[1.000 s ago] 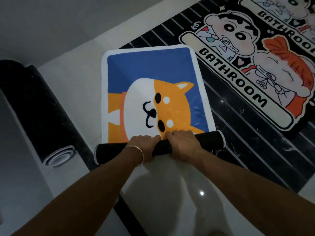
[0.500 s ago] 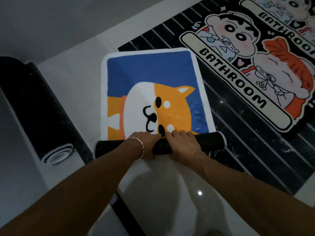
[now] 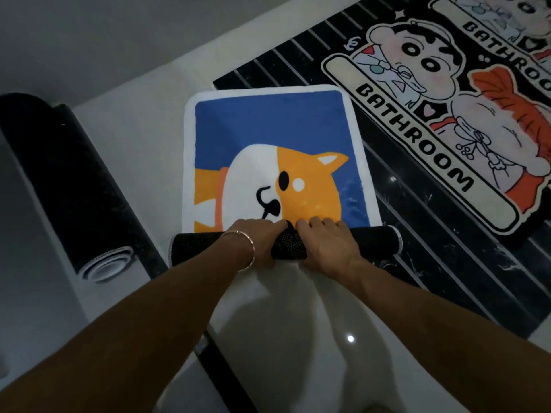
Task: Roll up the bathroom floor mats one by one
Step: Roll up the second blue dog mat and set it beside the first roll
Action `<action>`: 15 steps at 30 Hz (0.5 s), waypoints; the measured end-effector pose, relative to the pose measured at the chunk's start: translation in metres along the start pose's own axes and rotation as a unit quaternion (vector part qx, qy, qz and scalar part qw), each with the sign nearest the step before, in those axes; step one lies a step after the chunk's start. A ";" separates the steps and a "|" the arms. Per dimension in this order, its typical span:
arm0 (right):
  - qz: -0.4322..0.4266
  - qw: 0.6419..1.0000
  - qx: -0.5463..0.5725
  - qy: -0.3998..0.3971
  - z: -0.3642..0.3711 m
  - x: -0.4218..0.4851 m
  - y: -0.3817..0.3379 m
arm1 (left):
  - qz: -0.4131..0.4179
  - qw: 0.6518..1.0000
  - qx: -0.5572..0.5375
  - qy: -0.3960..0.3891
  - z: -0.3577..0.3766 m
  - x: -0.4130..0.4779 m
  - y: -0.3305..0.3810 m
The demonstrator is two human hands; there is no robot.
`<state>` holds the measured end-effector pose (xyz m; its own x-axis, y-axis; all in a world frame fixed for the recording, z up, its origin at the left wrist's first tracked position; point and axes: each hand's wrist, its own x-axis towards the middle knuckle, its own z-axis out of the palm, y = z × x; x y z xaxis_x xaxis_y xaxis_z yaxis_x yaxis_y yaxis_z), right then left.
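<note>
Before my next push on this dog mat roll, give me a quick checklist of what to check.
1. Grip: left hand and right hand both hold the roll near its middle: ok.
2. Roll straight across the dog mat: ok.
3. Flat part ahead smooth, nothing on it: ok.
4. Bathroom mat clear of the far right corner: cannot tell.
5. Other black roll apart on the left: ok.

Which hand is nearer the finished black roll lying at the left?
Left. The left hand grips the dog mat on the side toward the finished black roll; the right hand grips it just beyond, farther off.
</note>
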<state>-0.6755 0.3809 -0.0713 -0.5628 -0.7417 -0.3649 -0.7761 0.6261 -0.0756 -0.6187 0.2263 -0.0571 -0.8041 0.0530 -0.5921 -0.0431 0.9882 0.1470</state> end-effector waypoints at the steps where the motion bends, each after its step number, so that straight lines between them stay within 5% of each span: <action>1: 0.000 0.999 0.024 -0.045 -0.005 0.005 0.002 | -0.001 0.999 0.023 0.034 0.003 -0.003 0.000; 4: -0.005 0.988 0.077 -0.134 -0.024 0.018 0.006 | -0.024 0.993 0.057 0.105 0.016 -0.007 -0.002; 10: -0.006 0.998 -0.053 0.023 -0.003 -0.003 0.006 | -0.025 0.997 0.032 0.064 0.004 0.002 -0.007; 15: -0.015 0.998 -0.021 -0.059 -0.013 0.006 0.014 | -0.044 0.992 0.044 0.108 0.020 -0.004 -0.005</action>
<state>-0.6936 0.3824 -0.0626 -0.5038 -0.7250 -0.4697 -0.8046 0.5917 -0.0504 -0.6031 0.2237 -0.0714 -0.9086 -0.0561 -0.4140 -0.0740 0.9969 0.0274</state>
